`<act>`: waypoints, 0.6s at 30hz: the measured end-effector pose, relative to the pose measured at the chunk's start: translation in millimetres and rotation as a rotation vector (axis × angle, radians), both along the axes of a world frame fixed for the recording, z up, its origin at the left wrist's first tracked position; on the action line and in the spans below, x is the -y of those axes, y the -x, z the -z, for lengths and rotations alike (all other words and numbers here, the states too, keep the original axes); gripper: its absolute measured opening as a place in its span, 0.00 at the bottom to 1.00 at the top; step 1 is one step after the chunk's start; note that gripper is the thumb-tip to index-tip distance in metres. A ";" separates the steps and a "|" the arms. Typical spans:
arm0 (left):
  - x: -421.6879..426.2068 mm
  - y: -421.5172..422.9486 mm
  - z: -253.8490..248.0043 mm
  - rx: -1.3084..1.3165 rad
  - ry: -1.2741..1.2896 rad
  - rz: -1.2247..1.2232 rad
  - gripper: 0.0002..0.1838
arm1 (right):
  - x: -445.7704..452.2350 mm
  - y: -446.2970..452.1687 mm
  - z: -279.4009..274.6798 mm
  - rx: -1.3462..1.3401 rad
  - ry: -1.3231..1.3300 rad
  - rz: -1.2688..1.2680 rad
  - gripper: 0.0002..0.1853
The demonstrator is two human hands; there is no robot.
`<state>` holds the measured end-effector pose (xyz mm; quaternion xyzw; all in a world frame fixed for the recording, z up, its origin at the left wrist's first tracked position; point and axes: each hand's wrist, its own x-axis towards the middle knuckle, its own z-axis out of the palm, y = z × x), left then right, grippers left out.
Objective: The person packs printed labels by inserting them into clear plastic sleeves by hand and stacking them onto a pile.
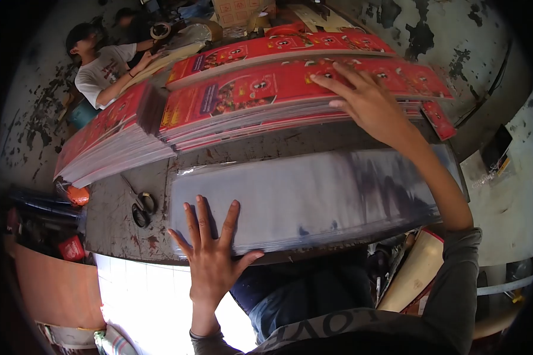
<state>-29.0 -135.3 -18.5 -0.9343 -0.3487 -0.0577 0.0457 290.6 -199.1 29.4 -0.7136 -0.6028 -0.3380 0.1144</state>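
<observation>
Spread flat, my left hand (210, 254) rests on the front left part of a stack of clear plastic sleeves (290, 195). My right hand (364, 103) reaches over the sleeves to a stack of red printed boards (243, 97), its fingers stretched out on the top board. Nothing is gripped in either hand. Behind that stack lies another row of red printed boards (219, 57). A third stack of red boards (109, 133) stands to the left, its pale edges showing.
Black-handled scissors (141, 204) lie on the dark worn table (112, 219), left of the sleeves. At the back left a person (103, 65) works with their hands on the table. A cardboard box (243, 12) and a tape roll (160, 29) are at the back.
</observation>
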 end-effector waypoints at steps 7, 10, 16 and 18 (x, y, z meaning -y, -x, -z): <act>-5.0 -2.7 -8.1 -0.108 -0.056 -0.006 0.48 | -24.2 0.6 21.0 -0.055 0.098 0.000 0.22; -19.1 -12.4 -26.8 -0.155 -0.140 0.079 0.48 | -32.8 -3.2 24.7 -0.074 0.073 -0.016 0.21; -68.7 -68.8 -65.5 0.033 -0.322 0.292 0.37 | -36.9 -24.9 21.2 -0.101 0.141 -0.212 0.23; -92.1 -93.1 -67.3 0.063 -0.306 0.342 0.33 | -32.4 -27.8 14.5 -0.093 0.168 -0.255 0.24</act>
